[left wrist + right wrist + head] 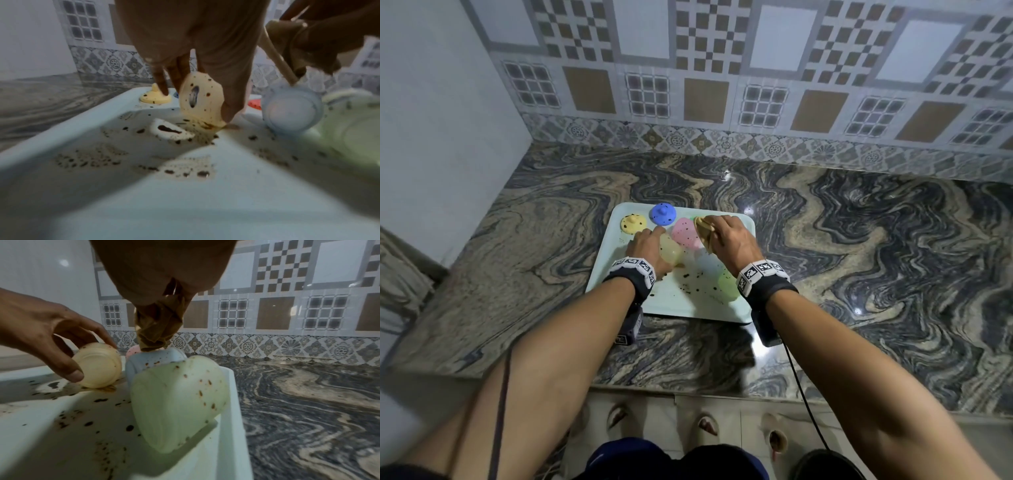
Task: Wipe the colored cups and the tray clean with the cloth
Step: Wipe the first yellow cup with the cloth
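The tray [745, 229], pale and spattered with dark specks, lies at the head view's centre on the marbled counter [893, 240]. On it the left hand [649, 248] curls its fingers and thumb round the tipped yellow cup [98, 365]. The right hand [734, 241] pinches a bunched tan cloth [158, 327] above the blue cup [152, 361], beside the green cup [180, 402] at the right rim. A pink cup [685, 233] lies behind.

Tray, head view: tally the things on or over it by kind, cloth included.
Cups: 4 (yellow cup, pink cup, light blue cup, green cup)
Knobbed lids: 2 (yellow lid, blue lid)
Cloth: 1
Total: 7
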